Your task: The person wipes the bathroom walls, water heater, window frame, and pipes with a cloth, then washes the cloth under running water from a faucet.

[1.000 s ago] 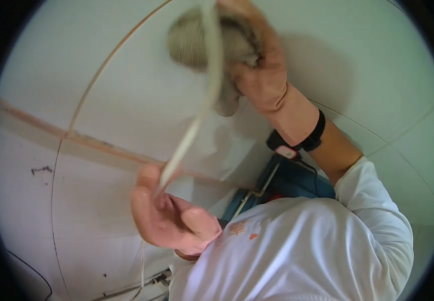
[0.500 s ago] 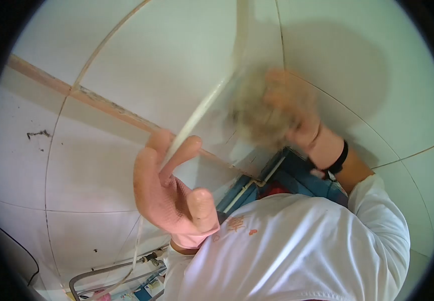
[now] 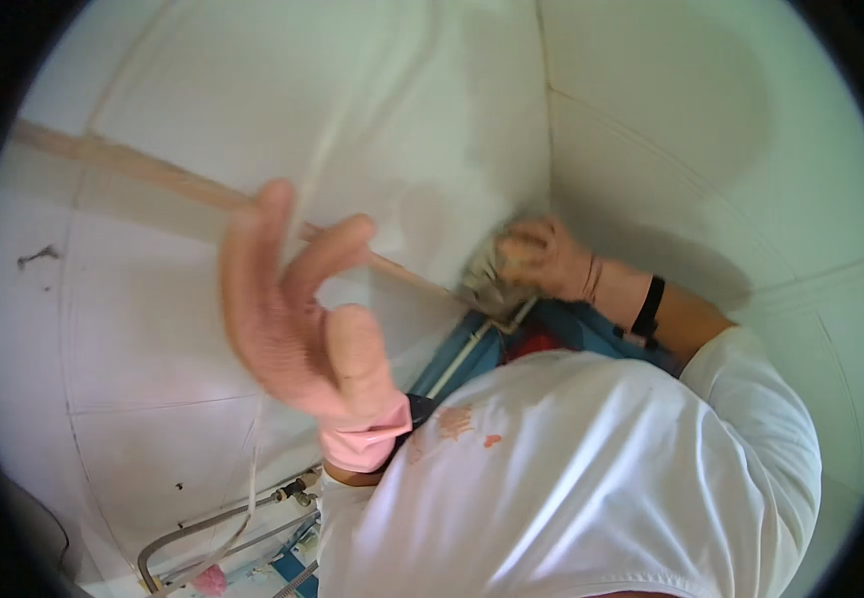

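My left hand (image 3: 302, 309), in a pink rubber glove, is raised in front of the tiled wall with its fingers partly curled. A thin white hose (image 3: 324, 149) runs between those fingers, blurred above the hand. Below the hand the hose shows again, hanging down the wall. My right hand (image 3: 546, 261), which also looks gloved, is closed round a crumpled grey-beige cloth (image 3: 492, 284). It presses the cloth to the wall near the corner, just above the blue things by my body. The underside of the cloth is hidden.
White tiled walls (image 3: 172, 329) meet at a corner on the right, and a brown strip (image 3: 172, 179) crosses the left wall. A metal pipe (image 3: 182, 533) with a tap-like fitting (image 3: 302, 488) is at lower left. Blue objects (image 3: 472, 349) stand beyond my white shirt.
My right hand has moved down with the cloth, toward the corner's lower part. My left hand has shifted left and slightly up, and the hose above it has swung left.
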A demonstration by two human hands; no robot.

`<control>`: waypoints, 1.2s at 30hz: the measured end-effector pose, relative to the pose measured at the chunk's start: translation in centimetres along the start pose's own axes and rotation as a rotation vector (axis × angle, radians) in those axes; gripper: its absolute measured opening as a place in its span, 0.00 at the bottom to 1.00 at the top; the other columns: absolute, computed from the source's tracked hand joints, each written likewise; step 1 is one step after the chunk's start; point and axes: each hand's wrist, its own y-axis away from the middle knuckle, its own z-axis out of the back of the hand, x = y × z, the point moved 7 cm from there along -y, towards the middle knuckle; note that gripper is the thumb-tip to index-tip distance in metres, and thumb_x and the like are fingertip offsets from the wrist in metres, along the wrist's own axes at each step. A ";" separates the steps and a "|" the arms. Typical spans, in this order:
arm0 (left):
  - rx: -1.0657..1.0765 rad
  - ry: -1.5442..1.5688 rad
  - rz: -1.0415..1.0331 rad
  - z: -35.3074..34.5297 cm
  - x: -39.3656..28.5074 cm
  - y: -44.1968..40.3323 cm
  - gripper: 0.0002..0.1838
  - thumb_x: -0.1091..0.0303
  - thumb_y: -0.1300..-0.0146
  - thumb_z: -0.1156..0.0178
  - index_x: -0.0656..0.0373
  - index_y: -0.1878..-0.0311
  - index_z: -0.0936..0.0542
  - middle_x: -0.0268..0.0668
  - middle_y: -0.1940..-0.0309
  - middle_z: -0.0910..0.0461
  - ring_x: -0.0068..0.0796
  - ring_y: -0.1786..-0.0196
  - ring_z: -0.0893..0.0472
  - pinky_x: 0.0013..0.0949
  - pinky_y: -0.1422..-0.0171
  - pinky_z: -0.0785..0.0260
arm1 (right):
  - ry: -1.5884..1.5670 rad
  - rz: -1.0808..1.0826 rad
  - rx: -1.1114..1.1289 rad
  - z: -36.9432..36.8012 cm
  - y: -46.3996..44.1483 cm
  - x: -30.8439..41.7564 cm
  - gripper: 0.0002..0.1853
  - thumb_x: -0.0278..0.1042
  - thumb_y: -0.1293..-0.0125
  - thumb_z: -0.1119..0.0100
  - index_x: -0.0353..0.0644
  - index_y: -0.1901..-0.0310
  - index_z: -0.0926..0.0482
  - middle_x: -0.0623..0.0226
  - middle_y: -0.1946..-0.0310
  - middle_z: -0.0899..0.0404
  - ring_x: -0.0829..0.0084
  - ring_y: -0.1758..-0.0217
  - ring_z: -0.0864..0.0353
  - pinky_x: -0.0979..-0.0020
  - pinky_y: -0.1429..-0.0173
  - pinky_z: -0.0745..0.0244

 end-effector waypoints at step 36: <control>0.164 0.456 0.250 0.6 0.5 3.1 0.44 0.57 0.37 0.37 0.69 0.28 0.48 0.55 0.30 0.40 0.41 0.53 0.17 0.35 0.52 0.25 | -0.718 -0.312 0.316 11.2 -4.9 -2.0 0.29 0.39 0.53 0.34 0.44 0.45 0.23 0.60 0.45 0.24 0.54 0.43 0.27 0.58 0.38 0.34</control>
